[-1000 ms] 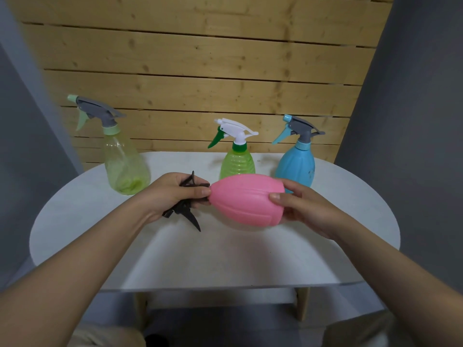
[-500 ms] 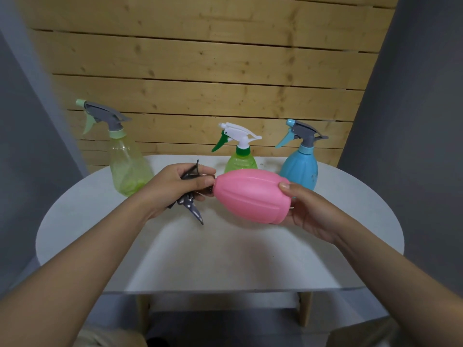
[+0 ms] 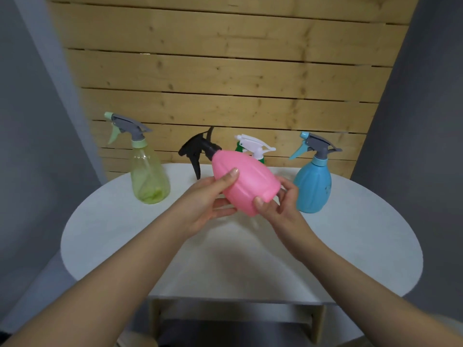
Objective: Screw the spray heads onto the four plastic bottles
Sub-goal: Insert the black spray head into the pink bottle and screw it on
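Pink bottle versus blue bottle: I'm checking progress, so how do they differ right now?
The pink bottle is tilted, held off the table in both hands; the blue bottle stands upright, untouched. Pink's spray head is black; blue's is grey with a blue trigger. Both have ribbed, rounded bodies.

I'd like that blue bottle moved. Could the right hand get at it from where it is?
Probably yes: the blue bottle stands just beside the right hand with nothing between, but that hand must first release the pink bottle.
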`<state>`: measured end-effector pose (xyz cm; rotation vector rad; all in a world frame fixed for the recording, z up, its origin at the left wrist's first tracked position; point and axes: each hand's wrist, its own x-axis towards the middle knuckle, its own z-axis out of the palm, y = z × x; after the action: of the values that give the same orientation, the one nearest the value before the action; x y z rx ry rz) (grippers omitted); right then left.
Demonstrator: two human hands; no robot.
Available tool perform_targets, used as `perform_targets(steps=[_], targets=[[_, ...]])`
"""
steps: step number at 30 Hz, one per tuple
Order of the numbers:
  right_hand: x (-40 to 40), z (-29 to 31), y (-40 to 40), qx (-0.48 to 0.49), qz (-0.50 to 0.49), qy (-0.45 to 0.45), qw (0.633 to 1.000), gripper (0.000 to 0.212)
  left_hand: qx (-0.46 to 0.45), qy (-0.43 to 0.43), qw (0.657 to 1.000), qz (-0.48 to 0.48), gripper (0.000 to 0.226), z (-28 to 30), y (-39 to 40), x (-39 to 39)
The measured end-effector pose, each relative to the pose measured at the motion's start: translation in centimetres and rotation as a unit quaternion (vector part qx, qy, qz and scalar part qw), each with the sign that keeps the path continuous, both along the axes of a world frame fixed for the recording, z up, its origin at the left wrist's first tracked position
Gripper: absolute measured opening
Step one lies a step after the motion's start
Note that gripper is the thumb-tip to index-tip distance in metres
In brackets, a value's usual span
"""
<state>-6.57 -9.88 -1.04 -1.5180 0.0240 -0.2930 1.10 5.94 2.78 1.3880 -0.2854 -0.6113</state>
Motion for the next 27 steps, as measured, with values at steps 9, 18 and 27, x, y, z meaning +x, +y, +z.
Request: perform_targets(steps=[9, 18, 27], targets=[[1.2, 0.5, 2.0, -0.074, -0.024, 0.085, 0.993, 0.058, 0.192, -0.188, 0.938, 0.219, 0.084, -0.8, 1.7, 2.9], [1.2, 0.3, 1.2, -0.087, -0.101, 0.116, 0.984, 0.035, 0.252, -0.247, 0.906, 0.234, 0.087, -4.5, 1.2, 8.7], [1.3, 0.5, 0.9, -0.116, -0.100, 0.132, 0.979, 0.029, 0.256, -0.272, 0.900, 0.225, 0.083, -6.3, 0.0, 9.4]])
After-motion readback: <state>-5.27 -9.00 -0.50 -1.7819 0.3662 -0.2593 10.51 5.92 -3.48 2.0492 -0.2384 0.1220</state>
